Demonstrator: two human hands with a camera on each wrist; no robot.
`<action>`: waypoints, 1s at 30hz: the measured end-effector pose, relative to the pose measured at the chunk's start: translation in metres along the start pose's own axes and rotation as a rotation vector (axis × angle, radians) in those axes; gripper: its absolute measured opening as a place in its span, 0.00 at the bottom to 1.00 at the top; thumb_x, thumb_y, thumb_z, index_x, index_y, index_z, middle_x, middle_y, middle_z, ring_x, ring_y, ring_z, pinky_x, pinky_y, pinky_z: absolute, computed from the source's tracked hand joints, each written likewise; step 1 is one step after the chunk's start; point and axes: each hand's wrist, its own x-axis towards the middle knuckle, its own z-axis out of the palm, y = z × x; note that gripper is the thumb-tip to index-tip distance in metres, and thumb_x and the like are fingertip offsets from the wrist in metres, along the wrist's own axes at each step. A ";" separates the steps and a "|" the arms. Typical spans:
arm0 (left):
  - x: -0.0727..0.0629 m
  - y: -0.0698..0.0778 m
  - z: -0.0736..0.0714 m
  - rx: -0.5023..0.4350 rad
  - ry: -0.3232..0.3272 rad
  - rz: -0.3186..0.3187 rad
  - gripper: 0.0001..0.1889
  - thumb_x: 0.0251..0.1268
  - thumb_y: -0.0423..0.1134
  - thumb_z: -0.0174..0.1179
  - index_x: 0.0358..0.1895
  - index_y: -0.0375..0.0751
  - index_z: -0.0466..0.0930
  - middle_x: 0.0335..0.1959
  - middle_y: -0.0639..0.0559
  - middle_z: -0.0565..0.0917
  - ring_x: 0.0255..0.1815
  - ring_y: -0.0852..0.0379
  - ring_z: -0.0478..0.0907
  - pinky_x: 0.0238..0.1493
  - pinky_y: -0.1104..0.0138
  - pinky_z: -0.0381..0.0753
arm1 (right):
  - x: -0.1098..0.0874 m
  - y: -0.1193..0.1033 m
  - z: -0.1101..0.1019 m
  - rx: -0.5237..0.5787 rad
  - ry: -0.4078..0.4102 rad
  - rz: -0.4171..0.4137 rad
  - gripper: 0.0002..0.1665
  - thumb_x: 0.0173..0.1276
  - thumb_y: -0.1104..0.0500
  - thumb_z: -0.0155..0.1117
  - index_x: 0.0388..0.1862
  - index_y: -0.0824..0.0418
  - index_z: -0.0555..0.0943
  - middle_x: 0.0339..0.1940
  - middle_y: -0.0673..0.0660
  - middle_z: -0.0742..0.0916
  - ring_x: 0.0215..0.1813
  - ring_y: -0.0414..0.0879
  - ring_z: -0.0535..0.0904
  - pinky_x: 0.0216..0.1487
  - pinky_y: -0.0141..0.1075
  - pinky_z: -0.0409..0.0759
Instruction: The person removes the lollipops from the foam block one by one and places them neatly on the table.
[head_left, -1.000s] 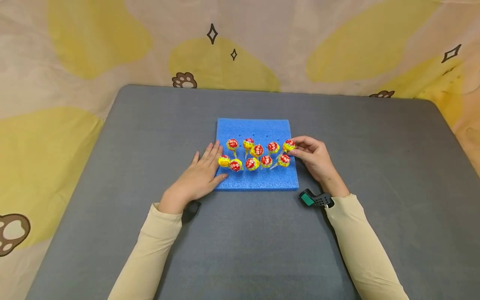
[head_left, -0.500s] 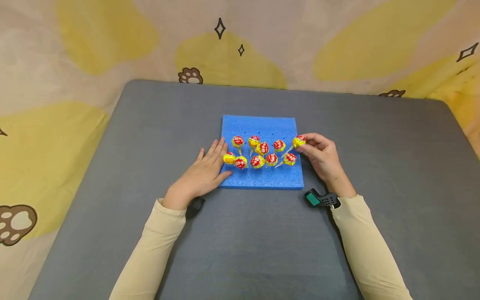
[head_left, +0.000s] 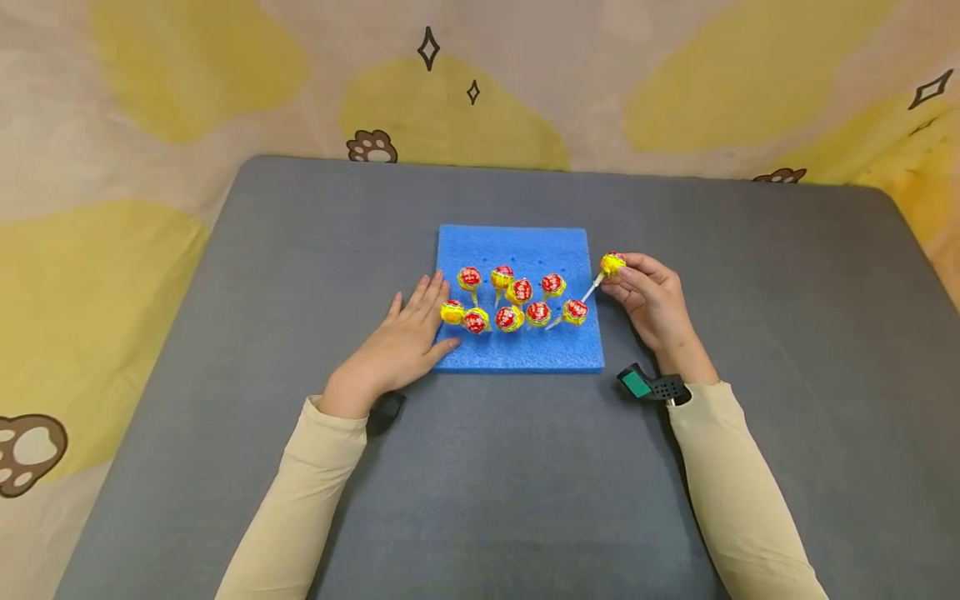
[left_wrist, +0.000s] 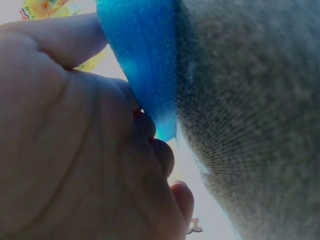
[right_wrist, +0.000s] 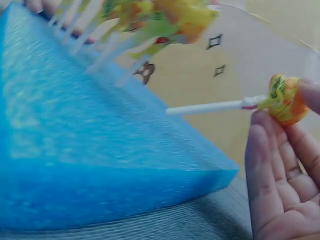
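Note:
A blue foam block (head_left: 517, 358) lies on the grey table with several lollipops standing in it by their sticks, in yellow and red wrappers. My left hand (head_left: 401, 342) rests at the block's left edge, fingers straight, thumb over its front left part. At the block's right side my right hand (head_left: 656, 308) pinches one lollipop (head_left: 612, 265) by its wrapped head. In the right wrist view this lollipop's white stick (right_wrist: 205, 107) points left, its whole length out of the foam. The left wrist view shows the left palm (left_wrist: 65, 145) against the foam's side.
Small holes (head_left: 542, 262) dot the back part of the foam. The nearest standing lollipop (head_left: 575, 312) to the right hand leans right. Each wrist wears a dark band; the right one (head_left: 652, 385) has a green piece. A patterned cloth (head_left: 495, 83) hangs behind the table.
The right hand has drawn its lollipop up and to the right, out of the foam, so the stick now shows beside the block's edge. The left hand stays at the block.

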 end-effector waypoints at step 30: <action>0.004 -0.003 0.001 0.009 -0.017 -0.004 0.42 0.71 0.53 0.46 0.74 0.36 0.32 0.76 0.45 0.30 0.75 0.50 0.25 0.70 0.48 0.30 | 0.022 -0.017 -0.017 -0.513 0.154 0.270 0.04 0.61 0.65 0.67 0.33 0.67 0.85 0.30 0.55 0.87 0.27 0.43 0.84 0.33 0.32 0.82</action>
